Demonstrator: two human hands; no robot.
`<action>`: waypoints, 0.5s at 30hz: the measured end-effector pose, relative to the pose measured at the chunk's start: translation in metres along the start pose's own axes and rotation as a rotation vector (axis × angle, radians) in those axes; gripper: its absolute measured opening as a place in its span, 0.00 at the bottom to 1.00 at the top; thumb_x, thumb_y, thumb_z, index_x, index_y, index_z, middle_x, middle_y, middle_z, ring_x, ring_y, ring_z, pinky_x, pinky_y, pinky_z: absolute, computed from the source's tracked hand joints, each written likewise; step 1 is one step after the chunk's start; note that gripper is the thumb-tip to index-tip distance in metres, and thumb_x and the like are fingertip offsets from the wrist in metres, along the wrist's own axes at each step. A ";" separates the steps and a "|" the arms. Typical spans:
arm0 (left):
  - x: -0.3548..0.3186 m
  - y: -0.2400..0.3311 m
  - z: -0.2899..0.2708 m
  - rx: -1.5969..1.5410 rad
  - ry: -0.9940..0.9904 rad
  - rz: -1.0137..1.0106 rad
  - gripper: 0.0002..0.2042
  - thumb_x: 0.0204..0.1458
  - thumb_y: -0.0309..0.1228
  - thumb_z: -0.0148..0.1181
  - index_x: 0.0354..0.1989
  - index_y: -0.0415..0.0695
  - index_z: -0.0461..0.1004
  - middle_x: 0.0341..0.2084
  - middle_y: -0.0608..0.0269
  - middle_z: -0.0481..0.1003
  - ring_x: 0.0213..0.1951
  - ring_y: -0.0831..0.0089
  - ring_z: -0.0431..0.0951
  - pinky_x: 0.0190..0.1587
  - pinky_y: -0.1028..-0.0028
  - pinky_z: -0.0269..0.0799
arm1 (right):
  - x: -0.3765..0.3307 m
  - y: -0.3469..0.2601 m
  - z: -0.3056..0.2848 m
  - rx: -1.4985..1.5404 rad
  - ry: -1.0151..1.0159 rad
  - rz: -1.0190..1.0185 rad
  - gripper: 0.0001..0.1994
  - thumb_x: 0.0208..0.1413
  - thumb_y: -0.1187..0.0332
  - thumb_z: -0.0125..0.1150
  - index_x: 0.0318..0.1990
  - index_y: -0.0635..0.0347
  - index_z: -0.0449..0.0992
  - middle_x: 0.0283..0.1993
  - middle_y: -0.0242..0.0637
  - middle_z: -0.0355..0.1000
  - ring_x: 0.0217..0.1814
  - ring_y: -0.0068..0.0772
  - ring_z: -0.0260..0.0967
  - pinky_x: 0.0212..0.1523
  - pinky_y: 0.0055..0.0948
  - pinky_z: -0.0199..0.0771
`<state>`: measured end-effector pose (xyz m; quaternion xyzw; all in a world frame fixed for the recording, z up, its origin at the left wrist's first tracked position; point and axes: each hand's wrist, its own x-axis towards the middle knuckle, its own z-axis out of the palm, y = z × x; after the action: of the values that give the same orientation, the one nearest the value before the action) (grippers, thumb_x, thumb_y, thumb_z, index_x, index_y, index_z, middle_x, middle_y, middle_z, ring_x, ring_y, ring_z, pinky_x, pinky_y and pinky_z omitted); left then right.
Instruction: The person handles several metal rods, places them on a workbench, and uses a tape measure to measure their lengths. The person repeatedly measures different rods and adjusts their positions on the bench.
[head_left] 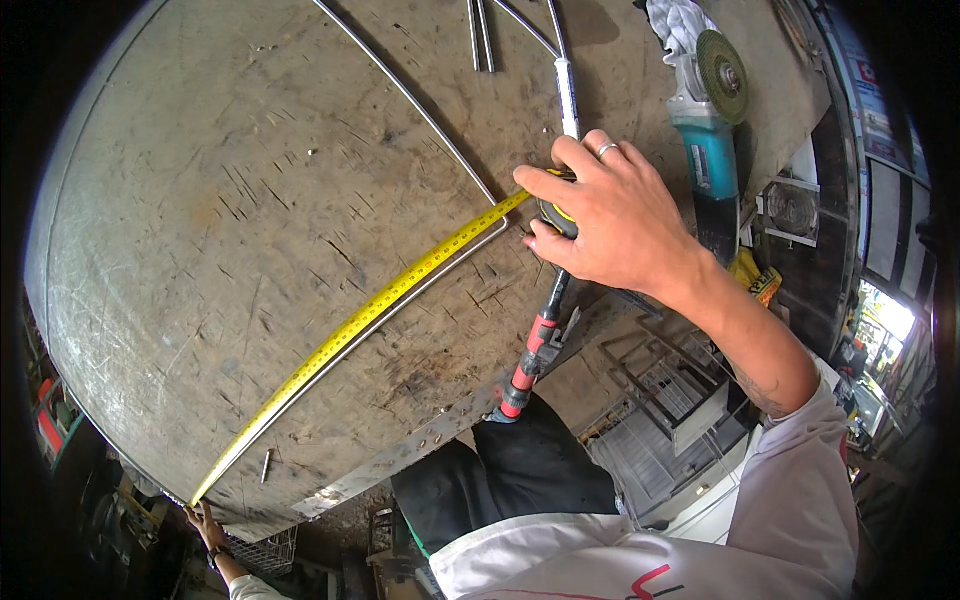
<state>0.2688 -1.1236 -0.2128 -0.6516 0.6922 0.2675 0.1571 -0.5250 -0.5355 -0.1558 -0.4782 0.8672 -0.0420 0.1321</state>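
Right hand (610,215): grip clamped on tape case (556,215), pinning it to the tabletop (200,200).
Left hand (203,520): fingers closed on tape's end at the edge.
Tape (360,320): taut beside rod (400,300), gauging its length.

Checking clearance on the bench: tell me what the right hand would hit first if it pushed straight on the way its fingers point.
Likely the thin metal rod lying across the tabletop; the right hand points left over the tape measure, though depth is uncertain.

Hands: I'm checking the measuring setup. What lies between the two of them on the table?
Head view: the yellow tape spans from left hand to right hand, alongside a thin metal rod.
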 end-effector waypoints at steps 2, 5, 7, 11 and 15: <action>-0.008 -0.009 0.003 -0.075 0.051 -0.010 0.48 0.50 0.03 0.40 0.75 0.70 0.55 0.78 0.53 0.33 0.77 0.53 0.41 0.73 0.65 0.52 | -0.002 -0.006 -0.002 -0.046 0.011 -0.004 0.18 0.50 0.58 0.65 0.48 0.54 0.80 0.47 0.42 0.72 0.54 0.47 0.68 0.49 0.42 0.69; -0.004 -0.008 0.009 -0.147 0.067 -0.039 0.46 0.51 0.05 0.40 0.76 0.68 0.55 0.78 0.54 0.32 0.77 0.53 0.40 0.73 0.62 0.52 | 0.004 -0.010 -0.001 -0.078 -0.019 0.013 0.17 0.51 0.59 0.64 0.48 0.54 0.80 0.46 0.42 0.72 0.53 0.47 0.69 0.48 0.42 0.69; -0.002 -0.008 0.006 -0.140 0.042 -0.032 0.43 0.53 0.08 0.42 0.76 0.65 0.54 0.78 0.55 0.32 0.78 0.53 0.39 0.72 0.60 0.52 | 0.008 -0.010 0.001 -0.081 -0.022 0.018 0.16 0.51 0.60 0.64 0.46 0.54 0.80 0.45 0.42 0.73 0.53 0.46 0.70 0.47 0.42 0.69; -0.004 -0.006 -0.005 -0.143 -0.011 -0.039 0.37 0.60 0.18 0.49 0.77 0.62 0.51 0.79 0.58 0.31 0.78 0.54 0.37 0.72 0.56 0.51 | 0.011 -0.004 0.004 -0.071 -0.006 0.016 0.13 0.54 0.60 0.64 0.44 0.54 0.81 0.42 0.40 0.74 0.51 0.46 0.72 0.45 0.42 0.70; -0.018 0.014 0.018 -0.365 0.095 -0.183 0.39 0.63 0.41 0.59 0.79 0.63 0.41 0.79 0.60 0.32 0.78 0.56 0.34 0.72 0.47 0.44 | 0.014 -0.014 0.002 -0.141 -0.018 0.039 0.12 0.56 0.59 0.64 0.42 0.55 0.81 0.42 0.40 0.76 0.52 0.48 0.74 0.44 0.42 0.71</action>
<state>0.2549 -1.0984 -0.2149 -0.7413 0.5768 0.3422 0.0274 -0.5197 -0.5550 -0.1576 -0.4697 0.8759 0.0259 0.1067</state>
